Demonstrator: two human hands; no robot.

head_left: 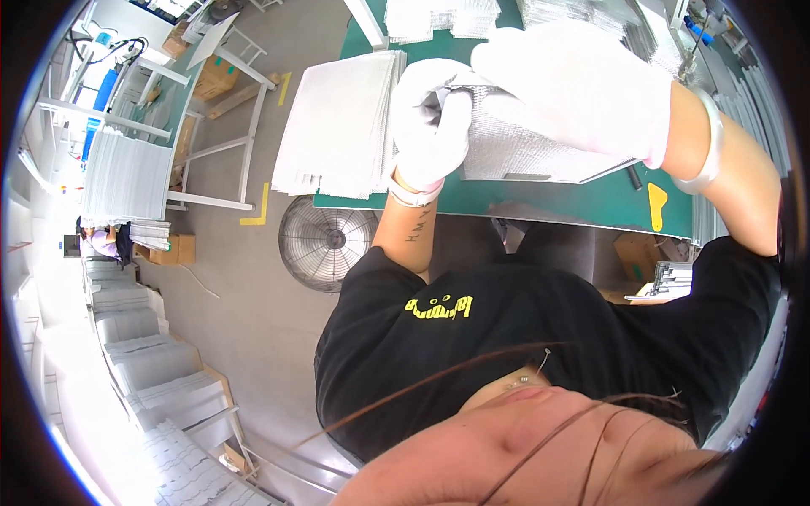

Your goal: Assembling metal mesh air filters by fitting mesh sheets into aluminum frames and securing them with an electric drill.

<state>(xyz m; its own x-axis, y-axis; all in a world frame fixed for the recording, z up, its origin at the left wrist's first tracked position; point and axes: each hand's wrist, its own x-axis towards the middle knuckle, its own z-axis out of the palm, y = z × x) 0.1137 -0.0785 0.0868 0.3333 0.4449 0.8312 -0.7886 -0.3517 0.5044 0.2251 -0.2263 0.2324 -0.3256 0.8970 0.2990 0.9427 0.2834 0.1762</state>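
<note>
Both of my hands wear white gloves and meet at the upper left corner of a silver textured sheet [519,153] on the green table. My left hand [429,126] is curled, its thumb and fingers closed at the sheet's left edge. Above the sheet, my right hand [578,94] reaches across from the right. Its fingers are pressed together at that same corner, and the fingertips are partly hidden. Just left of my left hand lies a stack of white sheets [333,126].
A yellow scraper-like tool [656,207] lies near the front edge of the green table [582,211]. More silver sheets [443,18] are stacked at the back. A round floor fan [331,240] stands below the table's left corner. Another workbench [190,105] holds stacked panels at the far left.
</note>
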